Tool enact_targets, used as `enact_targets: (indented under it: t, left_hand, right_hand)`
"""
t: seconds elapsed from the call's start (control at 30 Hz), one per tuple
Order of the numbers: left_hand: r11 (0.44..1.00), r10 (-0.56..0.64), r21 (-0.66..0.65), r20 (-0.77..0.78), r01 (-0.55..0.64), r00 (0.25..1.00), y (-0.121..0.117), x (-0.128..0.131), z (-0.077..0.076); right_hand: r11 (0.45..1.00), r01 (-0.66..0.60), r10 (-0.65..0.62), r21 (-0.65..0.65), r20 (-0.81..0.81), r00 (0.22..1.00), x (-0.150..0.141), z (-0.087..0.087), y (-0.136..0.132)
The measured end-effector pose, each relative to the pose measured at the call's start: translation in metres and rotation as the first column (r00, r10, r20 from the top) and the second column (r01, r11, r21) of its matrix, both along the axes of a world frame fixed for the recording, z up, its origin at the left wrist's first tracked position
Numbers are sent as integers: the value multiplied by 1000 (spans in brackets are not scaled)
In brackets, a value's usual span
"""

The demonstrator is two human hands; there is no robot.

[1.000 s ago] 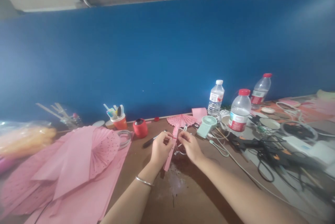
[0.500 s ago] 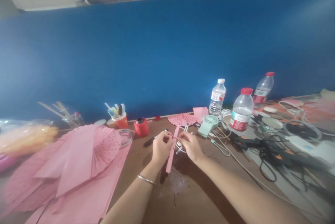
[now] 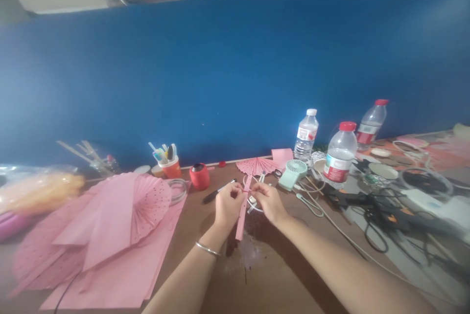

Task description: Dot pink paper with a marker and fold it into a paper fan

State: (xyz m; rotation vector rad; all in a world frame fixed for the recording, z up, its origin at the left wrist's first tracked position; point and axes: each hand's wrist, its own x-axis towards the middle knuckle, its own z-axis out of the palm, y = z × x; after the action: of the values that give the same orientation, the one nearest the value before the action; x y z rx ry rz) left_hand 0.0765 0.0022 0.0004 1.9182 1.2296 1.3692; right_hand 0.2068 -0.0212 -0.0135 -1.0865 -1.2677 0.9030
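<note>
A narrow, pleated pink paper strip [image 3: 241,218] with small dark dots is held lengthwise between my hands, its near end pointing toward me. My left hand [image 3: 229,201] is closed, thumb and forefinger pinching the strip's left edge near the middle. From the other side, my right hand [image 3: 270,201] is closed in a pinch beside the same spot. A thin reddish string [image 3: 246,190] seems to cross the strip between the fingertips; its ends are hidden. Behind lies a spread pink paper fan [image 3: 257,165]. A black marker [image 3: 213,195] rests left of my left hand.
Pink sheets and fans [image 3: 110,216] pile up on the left. A pen cup [image 3: 171,167] and red round container [image 3: 199,177] stand at the back. A mint handheld fan [image 3: 293,175], water bottles [image 3: 338,155] and tangled cables [image 3: 382,216] crowd the right.
The view has shifted slightly. My hands keep their pinch at the strip's middle, and the strip stands a little straighter.
</note>
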Motion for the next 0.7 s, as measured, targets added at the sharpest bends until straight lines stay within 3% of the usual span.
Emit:
enact_targets:
  t: [0.23,0.4,0.6,0.7]
  left_hand:
    - [998,-64,-24,11,64,998,7,-4,-5]
    - [986,-157,-52,-6,157,988,9,-5,-9]
    - [985,-172,-24,39,173,984,9,-4,-9]
    - [989,-145,-10,57,146,988,9,-3,-9]
  right_hand:
    - [997,48,-58,68,146,988,4,-1,0]
    - [977,129,-183,171,351,918,8,-2,0]
    - [912,221,-363,345,431,826,9,-4,3]
    - [912,258,-386,318,458,801,8,-4,1]
